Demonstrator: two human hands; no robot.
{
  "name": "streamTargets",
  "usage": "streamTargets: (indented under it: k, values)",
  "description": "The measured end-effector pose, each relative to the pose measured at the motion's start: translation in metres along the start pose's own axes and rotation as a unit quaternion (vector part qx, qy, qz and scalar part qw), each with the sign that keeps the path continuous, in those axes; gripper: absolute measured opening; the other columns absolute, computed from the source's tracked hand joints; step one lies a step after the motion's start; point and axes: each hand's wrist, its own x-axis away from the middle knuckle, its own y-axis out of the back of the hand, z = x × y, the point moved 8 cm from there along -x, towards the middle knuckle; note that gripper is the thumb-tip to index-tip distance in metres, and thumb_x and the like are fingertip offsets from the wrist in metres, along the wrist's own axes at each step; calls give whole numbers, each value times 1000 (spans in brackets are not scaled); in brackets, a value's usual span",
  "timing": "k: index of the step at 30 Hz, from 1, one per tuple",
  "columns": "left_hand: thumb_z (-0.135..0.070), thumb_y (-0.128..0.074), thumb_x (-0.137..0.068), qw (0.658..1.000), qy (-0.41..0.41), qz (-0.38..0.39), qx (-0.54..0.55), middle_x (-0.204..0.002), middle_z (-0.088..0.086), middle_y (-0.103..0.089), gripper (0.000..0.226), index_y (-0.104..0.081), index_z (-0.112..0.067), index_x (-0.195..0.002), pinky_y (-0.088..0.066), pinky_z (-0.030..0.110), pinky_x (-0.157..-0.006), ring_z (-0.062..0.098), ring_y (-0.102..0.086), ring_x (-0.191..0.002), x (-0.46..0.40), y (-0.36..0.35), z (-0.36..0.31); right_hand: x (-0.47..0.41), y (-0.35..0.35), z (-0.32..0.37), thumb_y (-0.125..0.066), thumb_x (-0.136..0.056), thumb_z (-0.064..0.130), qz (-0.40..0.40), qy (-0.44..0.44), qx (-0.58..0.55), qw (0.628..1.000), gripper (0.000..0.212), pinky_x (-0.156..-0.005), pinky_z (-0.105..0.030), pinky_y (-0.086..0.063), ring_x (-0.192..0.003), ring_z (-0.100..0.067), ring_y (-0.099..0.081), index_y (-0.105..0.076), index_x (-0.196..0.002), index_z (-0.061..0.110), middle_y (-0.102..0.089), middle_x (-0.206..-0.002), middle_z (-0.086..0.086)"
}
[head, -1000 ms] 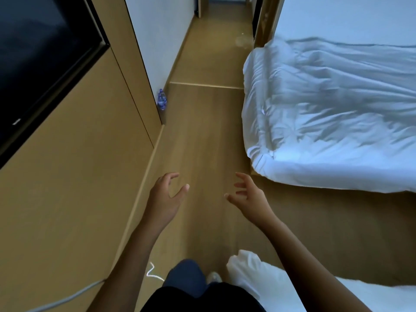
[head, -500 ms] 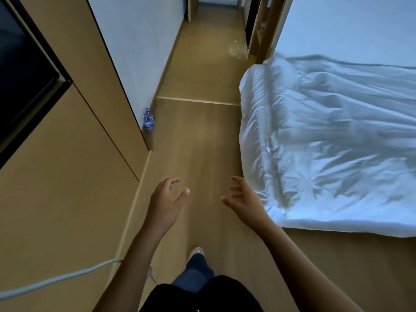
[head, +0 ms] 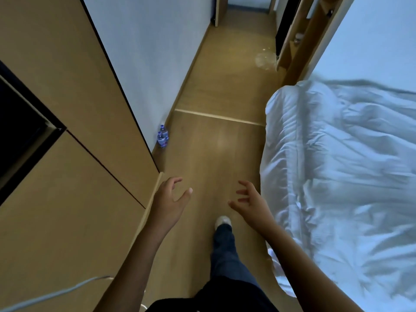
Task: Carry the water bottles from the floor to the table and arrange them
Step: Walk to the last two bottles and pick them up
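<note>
wood-look floor point(head: 216, 154) runs as a narrow aisle between a wall of brown panels and a bed. water bottles point(head: 162, 138) stand upright on the floor at its left edge, tight in the corner where the white wall point(head: 144, 52) meets the end of the wood panelling point(head: 74, 176); small and blurred, blue caps and labels, at least two, exact count hard to tell, the lower one partly cut off by the panel edge. both hands are well apart from the bottles, held over the aisle nearer the camera. left hand point(head: 169, 200) is empty, fingers curled loose, thumb spread wide. right hand point(head: 251, 204) is empty too, fingers splayed and bent, just beside the bed's edge. white rumpled duvet point(head: 337, 176) fills the right side, blurred, cut off by the frame. one leg in dark trousers with a pale shoe point(head: 222, 221) is stepped forward between the arms; the other leg is hidden. dark screen point(head: 18, 131) on the left panel, only partly in frame. pale cable point(head: 56, 293) crosses the bottom left corner, both ends out of view. far end of the hallway is dim, a pale smudge on the floor there, unclear what.
</note>
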Motion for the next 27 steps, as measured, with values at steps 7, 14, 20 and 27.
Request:
streamTargets:
  k: [7,14,20,27]
  values:
    - [-33,-66,-90,999,12,-39,15,-131,-2,-56,39,-54,-22,-126,-42,30,-101,12,-48,-125,-156,-24,-60,-173,47,47,-73,-87,34,26,37,25,999,69,-85,-26,-53,-109,-13,-58,-36,-145,28,-54,-123,6]
    - [-27,-67,-90,996,24,-84,19,-126,-1,-58,38,-57,-16,-125,-40,29,-101,12,-51,-121,-282,-29,-110,-321,83,111,-73,-87,35,51,82,53,994,69,-82,-25,-50,-108,-12,-59,-37,-145,28,-55,-122,6]
    - [-26,-65,-91,992,54,-107,38,-130,0,-55,39,-54,-19,-128,-42,28,-96,9,-49,-118,-369,-20,-105,-421,75,144,-74,-85,36,89,87,63,990,70,-81,-24,-51,-107,-10,-58,-36,-144,32,-54,-122,8]
    - [-28,-64,-92,986,102,-117,63,-127,2,-58,39,-54,-20,-129,-44,34,-98,17,-55,-115,-498,-2,-92,-548,46,200,-73,-86,36,120,102,85,984,69,-67,-10,-41,-100,-5,-56,-37,-145,30,-53,-118,10]
